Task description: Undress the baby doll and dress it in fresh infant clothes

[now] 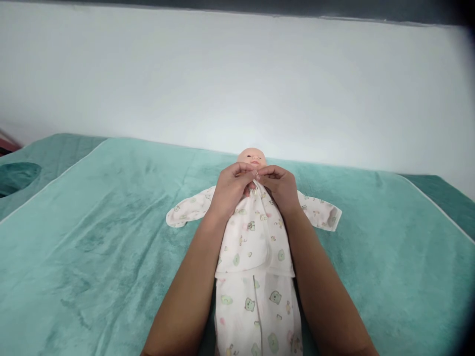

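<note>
A baby doll (253, 155) lies on its back, head toward the wall. It wears a white baby shirt (256, 242) with a green, yellow and pink animal print. Matching trousers (256, 316) cover its lower part. My left hand (232, 185) and my right hand (278, 185) meet just below the doll's chin. Both pinch the shirt's neckline, pulling the fabric up into a small peak. The shirt's sleeves spread to both sides, the right one with an open cuff (334, 217). My fingers hide the doll's neck and whatever fastening may be there.
A teal plush blanket (111, 237) with some wrinkles lies under the doll. Darker green fabric (70, 148) shows past its pale edging at both sides. A white wall (222, 84) rises right behind the doll's head. Something dark red (7, 144) shows at the far left edge.
</note>
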Motion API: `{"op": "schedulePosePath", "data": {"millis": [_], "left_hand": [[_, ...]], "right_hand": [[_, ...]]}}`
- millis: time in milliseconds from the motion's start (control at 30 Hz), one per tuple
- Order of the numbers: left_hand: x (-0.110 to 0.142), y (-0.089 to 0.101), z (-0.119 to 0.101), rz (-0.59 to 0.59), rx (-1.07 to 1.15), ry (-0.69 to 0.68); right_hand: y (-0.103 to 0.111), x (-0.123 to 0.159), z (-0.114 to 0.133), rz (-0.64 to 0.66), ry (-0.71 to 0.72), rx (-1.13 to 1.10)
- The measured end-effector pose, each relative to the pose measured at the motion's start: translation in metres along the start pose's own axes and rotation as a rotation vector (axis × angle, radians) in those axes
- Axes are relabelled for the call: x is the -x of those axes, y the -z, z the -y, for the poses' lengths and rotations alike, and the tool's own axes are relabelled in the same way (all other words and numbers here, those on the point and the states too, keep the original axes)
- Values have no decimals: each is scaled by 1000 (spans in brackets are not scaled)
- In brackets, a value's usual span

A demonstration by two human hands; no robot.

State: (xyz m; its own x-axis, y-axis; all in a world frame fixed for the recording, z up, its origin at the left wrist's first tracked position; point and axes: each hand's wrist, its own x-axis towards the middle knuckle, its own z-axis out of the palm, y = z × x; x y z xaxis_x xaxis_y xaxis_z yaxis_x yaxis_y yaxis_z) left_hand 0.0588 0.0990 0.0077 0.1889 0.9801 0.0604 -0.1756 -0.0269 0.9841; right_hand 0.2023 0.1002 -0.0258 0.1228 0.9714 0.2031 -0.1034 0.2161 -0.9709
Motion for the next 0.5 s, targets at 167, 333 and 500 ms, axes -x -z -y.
{"op": "schedulePosePath", "data": {"millis": [167,333,500], "left_hand": [[-1,2,2,-26,-35,32],[-2,6,2,8,9,57],[-6,11,4,79,71,84]], "right_hand": [[-1,1,4,45,19,41],[-1,2,4,78,41,34],[-3,1,3,94,62,52]]}}
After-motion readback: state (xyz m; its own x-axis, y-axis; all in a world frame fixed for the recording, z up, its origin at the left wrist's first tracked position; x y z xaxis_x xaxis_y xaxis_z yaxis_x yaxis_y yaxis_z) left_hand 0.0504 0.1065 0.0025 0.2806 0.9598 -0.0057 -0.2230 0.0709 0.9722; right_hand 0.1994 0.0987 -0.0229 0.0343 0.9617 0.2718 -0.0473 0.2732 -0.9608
